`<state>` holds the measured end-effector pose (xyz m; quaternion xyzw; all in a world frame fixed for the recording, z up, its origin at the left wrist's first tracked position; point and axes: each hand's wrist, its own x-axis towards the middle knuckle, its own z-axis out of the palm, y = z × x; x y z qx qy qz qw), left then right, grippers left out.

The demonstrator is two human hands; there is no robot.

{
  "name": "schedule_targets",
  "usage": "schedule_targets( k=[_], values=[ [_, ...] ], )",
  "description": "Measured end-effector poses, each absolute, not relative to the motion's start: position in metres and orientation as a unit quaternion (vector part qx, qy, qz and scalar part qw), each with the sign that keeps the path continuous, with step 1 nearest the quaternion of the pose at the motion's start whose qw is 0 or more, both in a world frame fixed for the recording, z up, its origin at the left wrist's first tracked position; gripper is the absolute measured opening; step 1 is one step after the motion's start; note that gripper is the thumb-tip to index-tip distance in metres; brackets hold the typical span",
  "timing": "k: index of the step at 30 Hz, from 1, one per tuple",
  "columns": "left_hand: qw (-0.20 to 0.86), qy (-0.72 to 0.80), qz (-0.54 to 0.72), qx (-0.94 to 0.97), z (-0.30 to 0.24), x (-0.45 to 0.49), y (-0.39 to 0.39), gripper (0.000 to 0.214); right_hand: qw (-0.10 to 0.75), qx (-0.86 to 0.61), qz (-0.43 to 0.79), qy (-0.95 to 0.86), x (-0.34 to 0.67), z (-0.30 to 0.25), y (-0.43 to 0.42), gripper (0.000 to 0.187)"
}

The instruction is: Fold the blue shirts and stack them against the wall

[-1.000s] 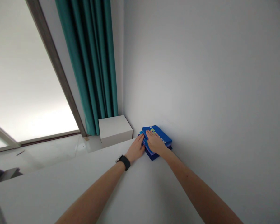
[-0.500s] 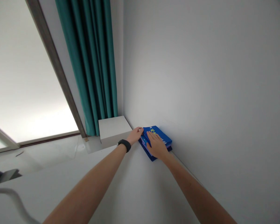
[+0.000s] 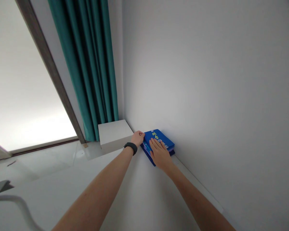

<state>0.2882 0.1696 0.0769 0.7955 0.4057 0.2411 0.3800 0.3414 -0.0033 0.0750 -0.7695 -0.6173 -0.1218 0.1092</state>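
A blue folded bundle [image 3: 163,138] with yellow and white lettering lies on the white surface, close against the wall. It is layered, with lighter blue and purplish layers between its top and a darker blue base. My left hand [image 3: 137,138], with a dark band on the wrist, pinches the bundle's left corner between thumb and fingers. Flat across the bundle's top and near edge lies my right hand [image 3: 160,153], its fingers stretched out. Part of the lettering and the near side is hidden under that hand.
A white box-like block [image 3: 115,133] stands left of the bundle, below a green curtain [image 3: 93,64]. The wall [image 3: 207,80] rises close on the right. A grey curved tube [image 3: 19,205] and a grey object [image 3: 1,187] are at the lower left.
The view has shifted slightly. My right hand has slid a little towards the bundle's near edge, showing more lettering. My left hand stays at the corner.
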Motion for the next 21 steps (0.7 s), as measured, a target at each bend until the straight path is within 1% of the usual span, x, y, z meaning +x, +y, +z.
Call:
schedule_targets(
  k=[3, 5, 8, 10, 12, 14, 17, 21],
  values=[
    [0.347, 0.397, 0.247, 0.813, 0.081, 0.282, 0.167, 0.017, 0.109, -0.769, -0.103, -0.621, 0.343, 0.076, -0.002, 0.055],
    [0.321, 0.376, 0.260, 0.830, 0.084, 0.274, 0.162, 0.022, 0.123, -0.773, -0.072, -0.618, 0.352, 0.079, 0.002, 0.053],
    [0.273, 0.331, 0.288, 0.856, 0.091, 0.262, 0.148, 0.030, 0.169, -0.773, -0.034, -0.611, 0.379, 0.087, 0.011, 0.051],
    [0.216, 0.279, 0.303, 0.885, 0.094, 0.259, 0.134, 0.034, 0.203, -0.761, -0.056, -0.614, 0.401, 0.094, 0.018, 0.052],
    [0.156, 0.226, 0.303, 0.913, 0.094, 0.261, 0.121, 0.042, 0.197, -0.758, -0.060, -0.619, 0.422, 0.097, 0.024, 0.053],
    [0.128, 0.200, 0.285, 0.929, 0.090, 0.266, 0.111, 0.055, 0.185, -0.762, -0.058, -0.618, 0.438, 0.095, 0.030, 0.055],
    [0.141, 0.215, 0.232, 0.938, 0.080, 0.270, 0.105, 0.072, 0.154, -0.770, -0.042, -0.618, 0.447, 0.086, 0.034, 0.054],
    [0.159, 0.236, 0.184, 0.941, 0.066, 0.270, 0.109, 0.086, 0.108, -0.780, -0.019, -0.617, 0.446, 0.077, 0.034, 0.053]
  ],
)
